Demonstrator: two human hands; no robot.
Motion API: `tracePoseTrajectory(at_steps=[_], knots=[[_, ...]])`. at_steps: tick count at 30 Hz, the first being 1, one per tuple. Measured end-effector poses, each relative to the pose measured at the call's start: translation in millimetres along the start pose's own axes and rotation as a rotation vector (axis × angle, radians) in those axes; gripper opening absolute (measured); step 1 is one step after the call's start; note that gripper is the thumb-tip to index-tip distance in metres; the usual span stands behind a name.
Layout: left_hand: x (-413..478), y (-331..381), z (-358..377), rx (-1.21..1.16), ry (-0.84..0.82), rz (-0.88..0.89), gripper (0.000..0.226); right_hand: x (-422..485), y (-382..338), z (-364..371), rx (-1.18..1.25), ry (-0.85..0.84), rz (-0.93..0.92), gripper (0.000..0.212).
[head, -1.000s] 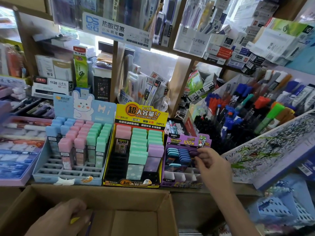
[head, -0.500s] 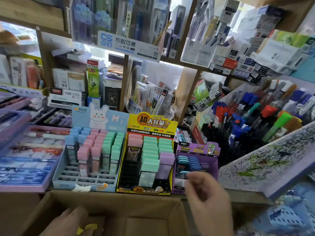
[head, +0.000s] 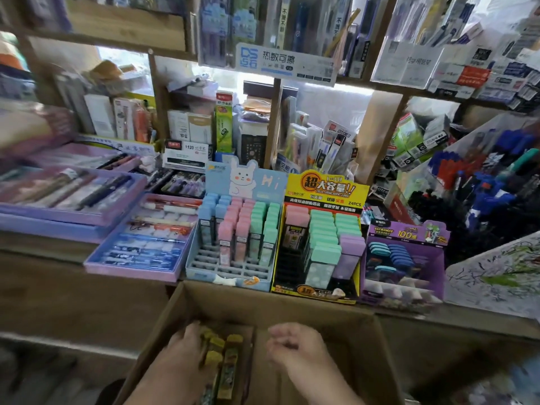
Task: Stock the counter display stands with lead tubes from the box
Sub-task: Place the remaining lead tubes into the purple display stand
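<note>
Head view: lead tubes (head: 226, 363) caps-forward, lengthwise.

Stationery shop: wooden shelves (head: 125, 30) crammed with packaged pens (head: 217, 30), display stands (head: 325, 190) of lead tubes (head: 324, 229) along worktop (head: 438, 315), massed markers (head: 491, 194), scribbled tester pad (head: 496, 276).

Ahead of your right hand (head: 295, 349), the yellow stand (head: 321, 191) reads "超大容量!!" and "24PCS"; beyond your left hand (head: 187, 358), the blue stand (head: 245, 182) says "Hi".

We see white light glaring through the shelf opening (head: 318, 92) far beyond our fingers (head: 190, 336); motion blur smears them, and edges either side bow dimly.
</note>
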State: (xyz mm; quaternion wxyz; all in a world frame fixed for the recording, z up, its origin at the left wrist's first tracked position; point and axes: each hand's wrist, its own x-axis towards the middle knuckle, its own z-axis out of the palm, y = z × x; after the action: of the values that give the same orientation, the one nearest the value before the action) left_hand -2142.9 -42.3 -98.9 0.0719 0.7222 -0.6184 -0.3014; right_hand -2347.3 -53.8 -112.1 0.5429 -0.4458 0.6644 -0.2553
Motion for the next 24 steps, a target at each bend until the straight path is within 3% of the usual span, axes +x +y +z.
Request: tracePoseTrajectory(at_steps=[7,10,24], knots=[[5.0,-17.4,11.3,-0.044,-0.180,-0.139,0.051,22.1,28.8,39.7,-0.056,-0.079,0.191,0.034],[10.7,-19.2,20.4,-0.052,-0.191,-0.158,0.053,21.2,33.1,48.0,-0.078,-0.095,0.246,0.020],[16.9,-18.7,35.6,-0.060,-0.195,-0.157,0.047,17.4,38.6,52.8,-0.042,-0.111,0.269,0.019]])
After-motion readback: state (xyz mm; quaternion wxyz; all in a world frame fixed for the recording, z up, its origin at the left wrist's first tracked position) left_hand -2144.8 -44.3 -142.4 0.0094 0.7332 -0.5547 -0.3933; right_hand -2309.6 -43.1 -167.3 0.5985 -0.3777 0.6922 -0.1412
